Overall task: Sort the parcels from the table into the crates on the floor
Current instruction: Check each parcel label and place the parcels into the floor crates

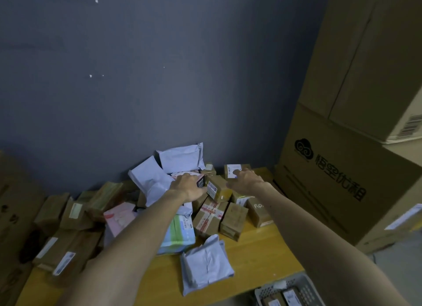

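Left hand covers small box on the worktop pile, grip unclear. Right hand relaxed, empty, by labelled brown box. Pick step. Next: clamp, lift, carry to crate.

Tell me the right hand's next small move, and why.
Probably curl the right hand round the labelled box and lift it. The hand reaches onto that box at the back of the table, seemingly not yet gripping; the left hand grips a pink box, and a crate waits below right.
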